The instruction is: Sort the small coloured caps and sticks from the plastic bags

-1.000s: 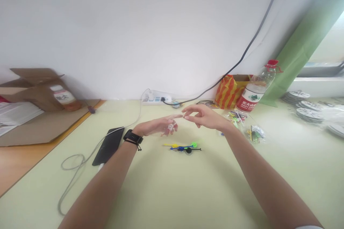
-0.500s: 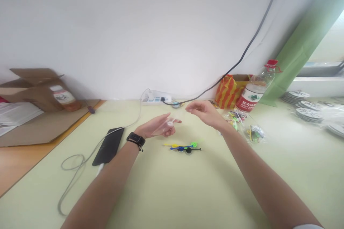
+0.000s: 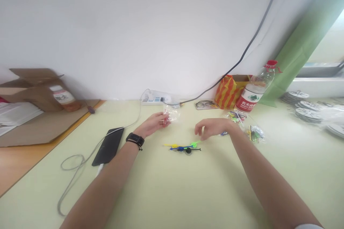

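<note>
Plastic arrows [image 3: 181, 148]: lay in a loose, overlapping cluster on the table [image 3: 172, 193], between the two hands from side to side and a little closer to the wearer. Sat nearer the right hand [image 3: 215, 128], with the green arrow [image 3: 194, 145] reaching almost under its fingertips; could not tell about contact. Ran with long axes mostly left to right, across the space between the forearms. Pointed toward the left-hand side at the blue arrowhead [image 3: 171, 149], but slanted up toward the right hand at the green end. Held a clear packet [image 3: 173, 113] with something red in the closed fingers of the left hand [image 3: 153, 124], beyond the cluster. Curled the right fingers downward, narrowly spaced; could not tell about anything between them. Showed bagged pieces [image 3: 255, 133] past the right wrist.
</note>
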The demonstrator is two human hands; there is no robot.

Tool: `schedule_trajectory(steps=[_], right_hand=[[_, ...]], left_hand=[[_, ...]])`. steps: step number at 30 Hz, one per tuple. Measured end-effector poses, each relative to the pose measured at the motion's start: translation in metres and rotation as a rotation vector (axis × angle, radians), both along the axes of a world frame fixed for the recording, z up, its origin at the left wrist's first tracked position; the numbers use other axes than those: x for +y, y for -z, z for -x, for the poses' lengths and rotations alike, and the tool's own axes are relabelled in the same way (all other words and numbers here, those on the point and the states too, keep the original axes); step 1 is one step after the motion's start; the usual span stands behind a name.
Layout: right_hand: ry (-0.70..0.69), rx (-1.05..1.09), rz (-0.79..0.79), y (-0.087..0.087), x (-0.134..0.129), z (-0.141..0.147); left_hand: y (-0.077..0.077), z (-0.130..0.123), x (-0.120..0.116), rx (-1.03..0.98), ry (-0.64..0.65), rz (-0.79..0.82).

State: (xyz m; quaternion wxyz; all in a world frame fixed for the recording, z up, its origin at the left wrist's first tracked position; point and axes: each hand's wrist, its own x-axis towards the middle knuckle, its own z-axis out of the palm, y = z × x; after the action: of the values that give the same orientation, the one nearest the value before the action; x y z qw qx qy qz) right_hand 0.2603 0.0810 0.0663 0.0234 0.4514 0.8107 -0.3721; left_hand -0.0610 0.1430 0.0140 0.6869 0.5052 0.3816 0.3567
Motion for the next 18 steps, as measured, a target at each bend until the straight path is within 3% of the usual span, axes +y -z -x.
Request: schedule_trajectory(steps=[4, 8, 14, 18], right_hand=[[-0.046, -0.058, 0.114, 0.008, 0.004, 0.011], [-0.044, 0.006, 0.079, 0.004, 0.006, 0.009], [0.132, 0.177, -0.108, -0.025, -0.008, -0.006], [0.26, 0.404, -0.255, -0.047, -0.02, -0.01]], left_hand=[[0.006, -0.006, 0.0, 0.086, -0.046, -0.133], [0.011, -0.011, 0.0, 0.105, -0.081, -0.218], [0.017, -0.02, -0.008, 0.218, -0.073, -0.359], [0.015, -0.029, -0.016, 0.243, -0.037, -0.408]])
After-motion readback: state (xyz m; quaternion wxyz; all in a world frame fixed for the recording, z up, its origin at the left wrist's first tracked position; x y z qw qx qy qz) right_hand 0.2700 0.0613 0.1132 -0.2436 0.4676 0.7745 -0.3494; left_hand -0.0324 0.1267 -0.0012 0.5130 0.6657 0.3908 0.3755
